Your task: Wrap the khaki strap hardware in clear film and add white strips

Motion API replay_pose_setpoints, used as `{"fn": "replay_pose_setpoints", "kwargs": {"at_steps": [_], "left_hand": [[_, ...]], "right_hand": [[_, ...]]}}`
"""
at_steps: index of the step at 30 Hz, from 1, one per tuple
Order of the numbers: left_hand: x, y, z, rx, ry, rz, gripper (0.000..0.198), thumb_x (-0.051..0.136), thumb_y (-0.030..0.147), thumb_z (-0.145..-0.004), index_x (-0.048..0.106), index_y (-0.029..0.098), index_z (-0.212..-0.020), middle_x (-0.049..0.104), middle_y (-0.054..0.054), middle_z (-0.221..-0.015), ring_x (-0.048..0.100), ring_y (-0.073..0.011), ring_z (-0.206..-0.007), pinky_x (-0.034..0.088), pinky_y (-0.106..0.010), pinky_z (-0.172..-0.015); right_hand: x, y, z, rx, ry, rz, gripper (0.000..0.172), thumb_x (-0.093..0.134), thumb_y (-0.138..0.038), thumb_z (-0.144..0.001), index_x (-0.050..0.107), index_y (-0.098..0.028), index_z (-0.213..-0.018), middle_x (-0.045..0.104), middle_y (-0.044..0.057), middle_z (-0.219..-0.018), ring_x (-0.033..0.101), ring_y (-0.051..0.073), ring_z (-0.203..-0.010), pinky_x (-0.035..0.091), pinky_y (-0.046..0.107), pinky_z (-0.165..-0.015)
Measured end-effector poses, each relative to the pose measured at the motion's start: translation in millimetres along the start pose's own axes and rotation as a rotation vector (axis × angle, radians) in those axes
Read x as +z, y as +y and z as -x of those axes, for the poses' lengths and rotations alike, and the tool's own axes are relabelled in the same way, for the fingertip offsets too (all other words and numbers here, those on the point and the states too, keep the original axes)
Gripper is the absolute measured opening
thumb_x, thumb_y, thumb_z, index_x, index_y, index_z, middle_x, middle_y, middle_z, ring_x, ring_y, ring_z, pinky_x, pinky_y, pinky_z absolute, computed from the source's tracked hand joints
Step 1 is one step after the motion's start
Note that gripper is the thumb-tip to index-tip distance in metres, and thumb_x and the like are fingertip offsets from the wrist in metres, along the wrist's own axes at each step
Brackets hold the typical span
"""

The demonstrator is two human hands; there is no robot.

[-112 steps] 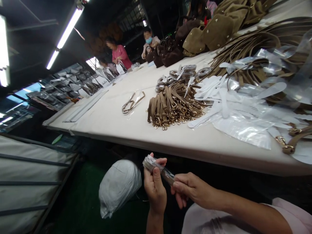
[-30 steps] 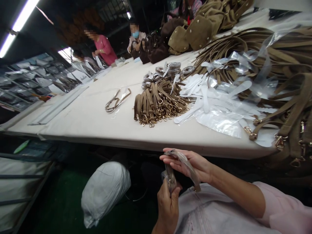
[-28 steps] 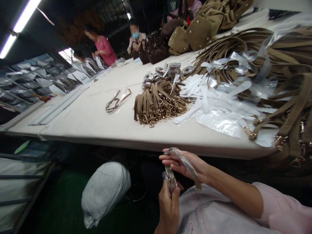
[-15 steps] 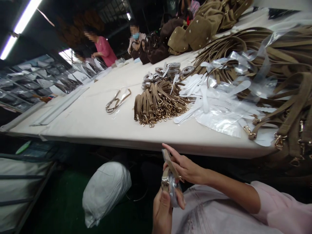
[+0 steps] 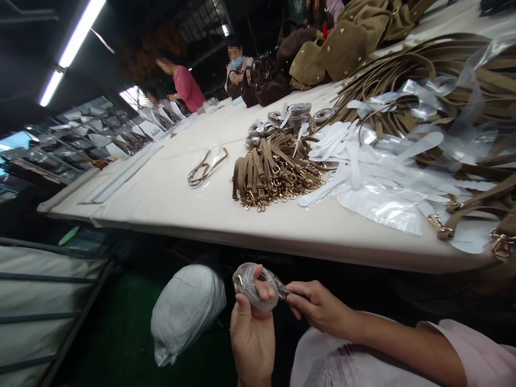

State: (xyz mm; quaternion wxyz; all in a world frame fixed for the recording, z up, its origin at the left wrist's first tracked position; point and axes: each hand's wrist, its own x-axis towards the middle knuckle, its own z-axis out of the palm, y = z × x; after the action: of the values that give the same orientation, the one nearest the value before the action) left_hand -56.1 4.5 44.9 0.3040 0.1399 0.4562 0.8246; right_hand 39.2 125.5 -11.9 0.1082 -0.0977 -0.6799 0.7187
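Below the table's front edge, my left hand (image 5: 253,333) is closed round a coiled strap (image 5: 256,287) wrapped in clear plastic, with fingers through the middle of the coil and the thumb against its side. A bit of gold metal shows on the coil's left side. My right hand (image 5: 320,309) pinches the strap's tail end at the coil's right, pulled out from it. On the table lie a pile of short brown straps (image 5: 270,174) with gold clasps and a single strap in a clear bag (image 5: 207,166).
The pale table (image 5: 161,204) runs across the view. White paper pieces (image 5: 363,156), plastic bags and long brown straps (image 5: 423,64) cover its right side. Brown bags (image 5: 318,62) stand behind. A white bundle (image 5: 189,312) is below at left, near a railed cart (image 5: 44,306). Several people work beyond.
Both hands have shifted, the left one leftward and up with the coil. My right hand has gone from lying over the coil to pinching the strap's end at its right. The view has turned slightly.
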Motion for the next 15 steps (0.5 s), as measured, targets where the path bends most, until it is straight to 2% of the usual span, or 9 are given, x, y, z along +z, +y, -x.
{"fn": "replay_pose_setpoints", "kwargs": {"at_steps": [5, 7, 9, 11, 15], "left_hand": [[-9.8, -17.4, -11.0, 0.101, 0.1, -0.186, 0.038, 0.049, 0.044, -0.098, 0.063, 0.016, -0.119, 0.065, -0.007, -0.09, 0.061, -0.0183, -0.088, 0.05, -0.03, -0.086], [-14.9, -26.6, -14.6, 0.162, 0.107, -0.369, 0.038, 0.045, 0.045, -0.099, 0.066, 0.016, -0.112, 0.066, -0.009, -0.1, 0.059, -0.0215, -0.104, 0.045, -0.034, -0.096], [-19.9, -34.1, -17.3, 0.223, 0.069, -0.615, 0.039, 0.041, 0.045, -0.1, 0.068, 0.017, -0.105, 0.064, -0.011, -0.112, 0.05, -0.0248, -0.122, 0.036, -0.037, -0.107], [-24.4, -39.4, -17.9, 0.263, 0.0, -0.819, 0.039, 0.038, 0.043, -0.101, 0.068, 0.019, -0.105, 0.064, -0.011, -0.117, 0.042, -0.0262, -0.132, 0.031, -0.04, -0.112], [-31.2, -45.1, -13.1, 0.253, -0.18, -1.039, 0.034, 0.036, 0.037, -0.101, 0.063, 0.019, -0.113, 0.067, -0.011, -0.113, 0.054, -0.0268, -0.12, 0.04, -0.042, -0.104]], "right_hand": [[4.1, -1.9, 3.2, 0.243, -0.05, -0.271, 0.05, 0.059, -0.063, -0.087, 0.06, -0.014, -0.078, 0.053, -0.003, -0.058, 0.036, 0.005, -0.035, 0.022, 0.018, -0.034], [4.4, -2.8, 4.8, 0.271, -0.095, -0.314, 0.05, 0.063, -0.062, -0.084, 0.061, -0.013, -0.076, 0.058, -0.002, -0.061, 0.037, 0.004, -0.033, 0.021, 0.016, -0.031], [4.3, -3.6, 6.8, 0.297, -0.149, -0.358, 0.048, 0.066, -0.06, -0.083, 0.062, -0.012, -0.075, 0.06, -0.001, -0.063, 0.037, 0.003, -0.032, 0.022, 0.015, -0.029], [2.8, -5.4, 8.7, 0.315, -0.183, -0.386, 0.044, 0.066, -0.055, -0.084, 0.063, -0.012, -0.075, 0.064, 0.0, -0.065, 0.037, 0.003, -0.031, 0.024, 0.015, -0.028], [-6.8, -11.1, 9.7, 0.329, -0.213, -0.356, 0.034, 0.065, -0.043, -0.087, 0.066, -0.011, -0.076, 0.072, 0.004, -0.077, 0.037, 0.001, -0.032, 0.026, 0.013, -0.028]]}}
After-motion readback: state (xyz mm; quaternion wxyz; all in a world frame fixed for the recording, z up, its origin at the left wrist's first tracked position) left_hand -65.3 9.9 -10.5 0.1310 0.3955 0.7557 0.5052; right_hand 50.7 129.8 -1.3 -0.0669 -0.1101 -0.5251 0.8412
